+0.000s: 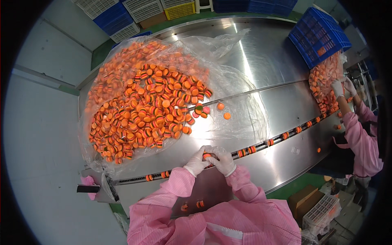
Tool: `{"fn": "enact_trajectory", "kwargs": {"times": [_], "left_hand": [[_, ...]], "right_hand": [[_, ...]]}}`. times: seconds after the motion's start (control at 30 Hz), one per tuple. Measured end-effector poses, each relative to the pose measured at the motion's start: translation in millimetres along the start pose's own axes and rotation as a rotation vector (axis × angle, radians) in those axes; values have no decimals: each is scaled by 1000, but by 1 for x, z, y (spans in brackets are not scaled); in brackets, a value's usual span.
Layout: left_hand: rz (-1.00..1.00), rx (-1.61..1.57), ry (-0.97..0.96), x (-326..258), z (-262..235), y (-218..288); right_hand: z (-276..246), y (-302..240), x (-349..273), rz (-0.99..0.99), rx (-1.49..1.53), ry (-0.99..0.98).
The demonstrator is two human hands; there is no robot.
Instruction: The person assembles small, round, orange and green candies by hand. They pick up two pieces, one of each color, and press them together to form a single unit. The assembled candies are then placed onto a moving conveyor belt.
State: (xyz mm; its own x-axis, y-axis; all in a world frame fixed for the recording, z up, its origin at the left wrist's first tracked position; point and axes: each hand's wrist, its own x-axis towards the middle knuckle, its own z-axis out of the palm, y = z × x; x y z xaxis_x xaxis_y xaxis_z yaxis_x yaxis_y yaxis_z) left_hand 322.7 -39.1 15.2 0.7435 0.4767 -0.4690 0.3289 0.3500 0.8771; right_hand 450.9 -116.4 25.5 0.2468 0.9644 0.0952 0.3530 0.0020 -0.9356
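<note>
My left hand (196, 164) and my right hand (224, 161), both in white gloves, meet above a narrow conveyor track (134, 179). Their fingers close around an orange layered, burger-shaped candy (207, 156), partly hidden by the gloves. More such candies stand on edge along the track, such as a pair (246, 151) just right of my right hand. Beyond my hands, to the left, a large heap of candies (159, 104) lies in and on a clear plastic bag (226, 67). A few loose candies (220, 106) rest beside the heap. Nearer my body lies another candy (200, 203).
At the right, a co-worker in pink sleeves (357, 139) handles candies beneath a tipped blue basket (320, 38). Stacked crates (141, 10) line the far left. A dark flat device (88, 188) sits at the table's left end. A cardboard box (303, 201) stands lower right.
</note>
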Motion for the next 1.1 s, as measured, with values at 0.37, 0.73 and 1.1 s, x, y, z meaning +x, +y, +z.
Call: {"fn": "enact_trajectory", "kwargs": {"times": [0.37, 0.73, 1.1], "left_hand": [[-83, -334, -172, 13, 1, 3], [410, 706, 450, 32, -24, -21], [383, 955, 584, -7, -14, -3]], "right_hand": [[-22, 28, 13, 28, 57, -308], [-3, 31, 63, 42, -200, 38], [7, 58, 149, 237, -550, -48]]}}
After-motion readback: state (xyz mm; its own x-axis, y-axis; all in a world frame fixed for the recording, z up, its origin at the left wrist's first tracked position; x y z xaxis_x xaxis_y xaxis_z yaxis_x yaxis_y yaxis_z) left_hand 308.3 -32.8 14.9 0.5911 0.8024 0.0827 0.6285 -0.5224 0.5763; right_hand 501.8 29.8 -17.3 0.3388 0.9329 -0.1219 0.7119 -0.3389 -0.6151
